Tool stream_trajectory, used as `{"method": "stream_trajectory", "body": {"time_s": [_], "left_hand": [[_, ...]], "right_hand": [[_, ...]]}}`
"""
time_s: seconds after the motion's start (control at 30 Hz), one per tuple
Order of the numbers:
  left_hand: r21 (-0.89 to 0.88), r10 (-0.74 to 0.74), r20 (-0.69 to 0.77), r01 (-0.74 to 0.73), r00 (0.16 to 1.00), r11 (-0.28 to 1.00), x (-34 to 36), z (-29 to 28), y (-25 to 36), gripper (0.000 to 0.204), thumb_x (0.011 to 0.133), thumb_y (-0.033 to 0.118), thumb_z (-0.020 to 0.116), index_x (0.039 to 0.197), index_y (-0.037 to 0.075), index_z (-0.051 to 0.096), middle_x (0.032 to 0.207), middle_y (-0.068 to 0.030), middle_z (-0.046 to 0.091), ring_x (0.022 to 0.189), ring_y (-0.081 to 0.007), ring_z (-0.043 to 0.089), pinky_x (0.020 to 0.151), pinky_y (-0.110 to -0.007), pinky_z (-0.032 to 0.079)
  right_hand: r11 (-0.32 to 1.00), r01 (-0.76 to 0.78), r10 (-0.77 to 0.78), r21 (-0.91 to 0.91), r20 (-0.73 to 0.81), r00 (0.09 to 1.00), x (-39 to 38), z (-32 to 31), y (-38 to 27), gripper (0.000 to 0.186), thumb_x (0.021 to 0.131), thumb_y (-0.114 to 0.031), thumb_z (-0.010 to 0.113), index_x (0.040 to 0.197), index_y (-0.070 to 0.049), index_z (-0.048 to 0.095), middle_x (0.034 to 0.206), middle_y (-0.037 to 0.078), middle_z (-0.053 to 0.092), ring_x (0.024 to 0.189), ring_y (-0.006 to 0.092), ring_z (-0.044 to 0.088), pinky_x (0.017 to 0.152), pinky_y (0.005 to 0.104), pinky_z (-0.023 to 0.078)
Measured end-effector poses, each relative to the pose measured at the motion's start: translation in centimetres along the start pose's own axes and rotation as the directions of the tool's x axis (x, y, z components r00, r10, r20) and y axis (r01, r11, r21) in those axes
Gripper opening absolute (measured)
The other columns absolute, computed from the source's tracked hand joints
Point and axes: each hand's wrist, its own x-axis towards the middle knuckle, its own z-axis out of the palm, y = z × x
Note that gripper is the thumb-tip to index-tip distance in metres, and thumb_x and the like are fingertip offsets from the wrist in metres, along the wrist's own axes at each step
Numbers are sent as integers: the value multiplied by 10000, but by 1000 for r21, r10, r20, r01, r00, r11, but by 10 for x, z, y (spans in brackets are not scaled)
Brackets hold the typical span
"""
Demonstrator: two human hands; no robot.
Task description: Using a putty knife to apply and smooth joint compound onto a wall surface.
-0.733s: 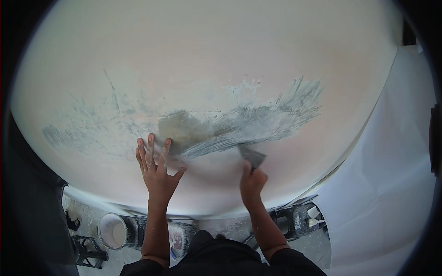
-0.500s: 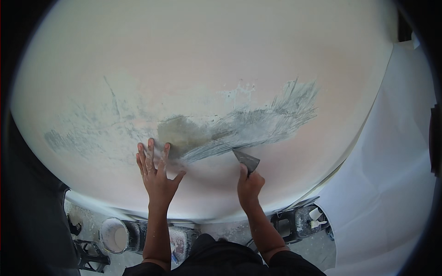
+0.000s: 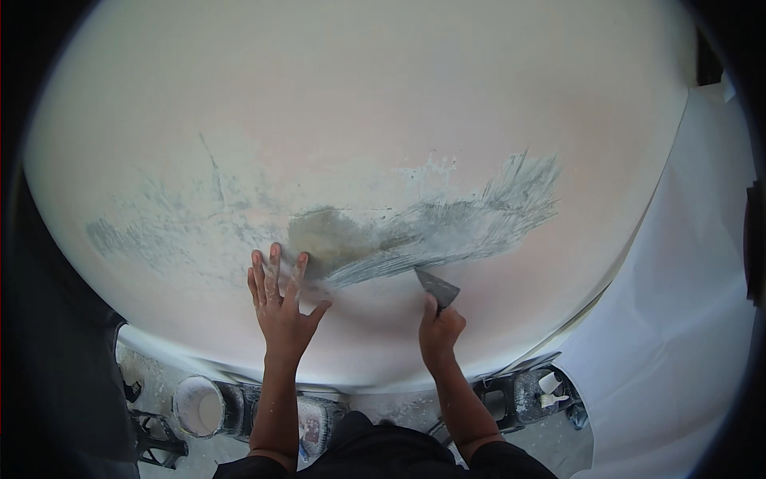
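Observation:
A broad, curved, pale pinkish-white panel (image 3: 383,88) fills most of the view, with a band of streaky grey marks (image 3: 479,223) and an olive-grey patch (image 3: 323,239). My left hand (image 3: 283,311) rests on the panel just below the patch's left end, fingers spread. My right hand (image 3: 440,335) grips a grey triangular metal scraper (image 3: 437,286) by its handle, its tip at the lower edge of the grey streaks.
Below the panel are a pale bucket (image 3: 194,403), a dark stool (image 3: 155,439) and another dark stool (image 3: 503,391) holding a white cup (image 3: 549,382) and a white brush (image 3: 550,399). A white sheet (image 3: 654,319) hangs at the right; dark material lines the left.
The scraper has shifted slightly left along the streaks since the earliest frame, its blade now less blurred. My left hand stays spread in place. The whole view has shifted slightly.

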Motion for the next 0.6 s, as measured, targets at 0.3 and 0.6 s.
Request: {"method": "stream_trajectory", "body": {"time_s": [0.3,0.6], "left_hand": [[-17,7,-3,-7,1000,1000,1,4,3,1008,500,235,895,1406,246,453,1543,-125,270,1434,-395,191,1122,-568,220],[-56,-75,-43,72,996,996,-22,5,-20,1037,504,260,909,1419,194,426,1533,-173,234,1405,-446,201,1088,-577,294]], "right_hand": [[986,108,-99,-124,83,992,-13,7,-1,299,909,-285,640,787,-13,617,630,185,595,564,373,606,499,423,463],[956,234,-189,-177,241,952,-24,20,-8,271,902,-283,646,814,-27,627,628,183,599,554,378,600,487,424,462]]}}
